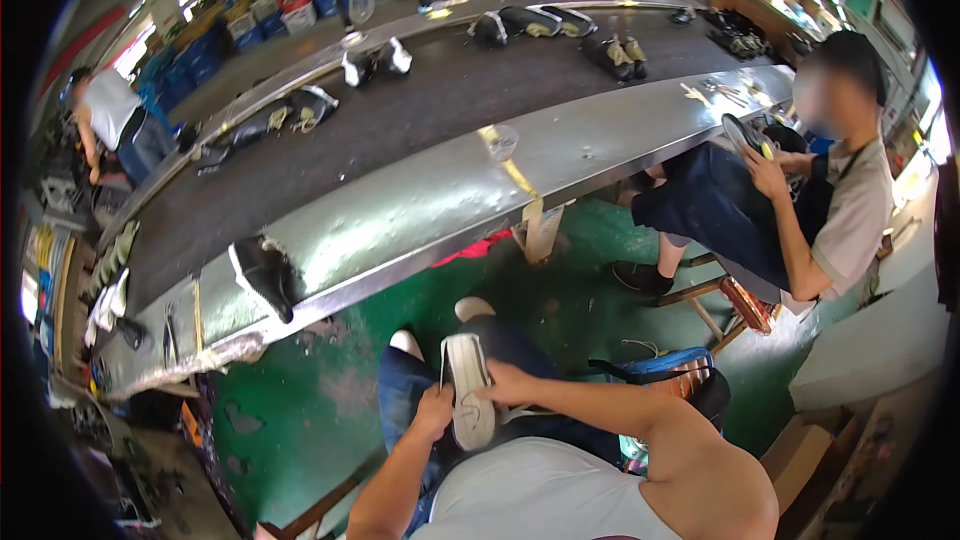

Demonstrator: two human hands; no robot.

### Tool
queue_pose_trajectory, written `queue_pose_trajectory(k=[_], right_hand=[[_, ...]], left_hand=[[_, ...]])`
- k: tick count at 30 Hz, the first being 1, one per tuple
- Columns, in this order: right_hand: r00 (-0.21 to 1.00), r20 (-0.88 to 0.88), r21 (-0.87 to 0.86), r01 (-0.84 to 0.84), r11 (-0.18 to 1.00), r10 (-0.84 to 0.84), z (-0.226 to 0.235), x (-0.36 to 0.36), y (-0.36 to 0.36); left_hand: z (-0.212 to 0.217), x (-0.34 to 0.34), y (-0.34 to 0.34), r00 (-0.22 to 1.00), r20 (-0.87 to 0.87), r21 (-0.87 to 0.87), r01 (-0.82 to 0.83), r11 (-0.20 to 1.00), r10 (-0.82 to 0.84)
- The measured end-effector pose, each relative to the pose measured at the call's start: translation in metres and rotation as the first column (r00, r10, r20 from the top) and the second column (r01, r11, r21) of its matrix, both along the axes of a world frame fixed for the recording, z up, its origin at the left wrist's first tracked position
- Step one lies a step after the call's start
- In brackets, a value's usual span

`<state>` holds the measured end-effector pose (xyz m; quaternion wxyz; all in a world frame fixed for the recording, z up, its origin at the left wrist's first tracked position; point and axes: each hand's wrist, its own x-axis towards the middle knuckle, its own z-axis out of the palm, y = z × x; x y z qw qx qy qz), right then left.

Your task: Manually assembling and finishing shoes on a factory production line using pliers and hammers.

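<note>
A shoe (pixel 465 390) is held over my lap with its pale sole facing up. My right hand (pixel 510 383) grips its right side, fingers closed against the edge. My left hand (pixel 435 410) is closed beside the left edge of the sole. A thin dark strip or tool rises from that fist along the shoe; which it is, I cannot tell. On the metal bench edge ahead of me to the left lies a black shoe (pixel 262 275) with a white sole edge.
A long dark conveyor belt (pixel 400 115) with several shoes runs between metal ledges. Hand tools (pixel 170 335) lie at its left end. To the right, a seated co-worker (pixel 840 180) holds a shoe. A blue bag (pixel 670 370) stands right of my legs on the green floor.
</note>
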<state>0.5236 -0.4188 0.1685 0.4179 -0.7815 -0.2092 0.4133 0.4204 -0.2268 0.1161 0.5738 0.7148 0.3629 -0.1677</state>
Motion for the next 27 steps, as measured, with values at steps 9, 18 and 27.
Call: queue_pose_trajectory(k=[9, 18, 27], right_hand=[[0.963, 0.169, 0.133, -0.234, 0.963, 0.211, -0.05, 0.0, -0.017], [0.756, 0.533, -0.3, -0.251, 0.92, 0.38, 0.029, -0.026, -0.08], [0.853, 0.173, -0.316, -0.425, 0.848, 0.492, 0.06, -0.008, -0.134]], left_hand=[[0.042, -0.004, 0.005, 0.988, 0.047, -0.448, 0.152, 0.881, -0.146], [0.027, -0.013, -0.014, 0.998, -0.052, -0.139, 0.025, 0.99, -0.032], [0.032, -0.028, -0.024, 0.997, 0.046, 0.128, 0.054, 0.99, -0.06]])
